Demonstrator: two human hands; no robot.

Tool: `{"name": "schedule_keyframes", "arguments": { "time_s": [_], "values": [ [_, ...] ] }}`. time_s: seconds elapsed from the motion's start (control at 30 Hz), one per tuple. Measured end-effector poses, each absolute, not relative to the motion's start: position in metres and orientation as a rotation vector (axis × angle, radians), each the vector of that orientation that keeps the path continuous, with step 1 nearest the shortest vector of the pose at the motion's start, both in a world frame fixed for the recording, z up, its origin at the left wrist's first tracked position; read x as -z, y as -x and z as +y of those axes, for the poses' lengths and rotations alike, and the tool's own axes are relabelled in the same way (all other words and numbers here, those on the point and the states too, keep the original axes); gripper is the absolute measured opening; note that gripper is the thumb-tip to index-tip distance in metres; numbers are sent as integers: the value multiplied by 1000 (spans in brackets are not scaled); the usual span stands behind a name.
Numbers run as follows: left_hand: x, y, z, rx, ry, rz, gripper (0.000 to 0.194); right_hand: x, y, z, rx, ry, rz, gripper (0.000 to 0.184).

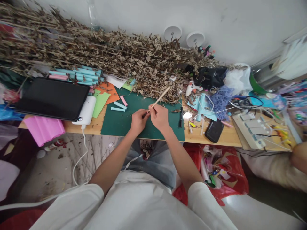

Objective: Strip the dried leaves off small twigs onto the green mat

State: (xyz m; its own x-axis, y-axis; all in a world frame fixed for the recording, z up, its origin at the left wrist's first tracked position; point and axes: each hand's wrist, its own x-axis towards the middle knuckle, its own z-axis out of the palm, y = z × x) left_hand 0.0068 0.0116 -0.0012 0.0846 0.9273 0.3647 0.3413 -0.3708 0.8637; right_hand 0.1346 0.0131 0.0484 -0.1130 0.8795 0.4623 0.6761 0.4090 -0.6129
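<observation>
In the head view, both of my hands meet over the front of a green cutting mat [112, 123]. My right hand [160, 118] is closed round a thin pale stick [162, 95], whose upper end points up and to the right. Close beside it, my left hand [139, 122] has its fingers pinched together at the stick's lower end. Whatever sits between those fingertips is too small and covered to make out. Small rolled pieces, a pink one [123, 100] and two light blue ones [118, 109], lie on the mat left of my hands.
Dried leafy stalks [144, 54] are heaped along the wall. At left are a black tablet [52, 97], a white power bank [86, 110] and coloured paper [101, 103]. At right lie a pen [180, 117], a black phone [214, 131], a glue gun [193, 88] and a power strip [251, 127].
</observation>
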Motion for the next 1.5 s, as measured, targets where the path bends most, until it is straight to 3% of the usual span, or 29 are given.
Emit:
{"name": "schedule_keyframes", "arguments": {
  "time_s": [0.23, 0.47, 1.5],
  "values": [
    [4, -8, 12, -1312, -1742, 1215, 20, -55, -139, 1, -213, 1333, -1718, 29],
    [2, -8, 12, -1301, -1756, 1223, 22, -54, -142, 3, -341, 1367, -1712, 34],
    [2, -8, 12, -1308, -1744, 1245, 21, -49, -136, 0, -307, 1361, -1760, 33]
  ]
}}
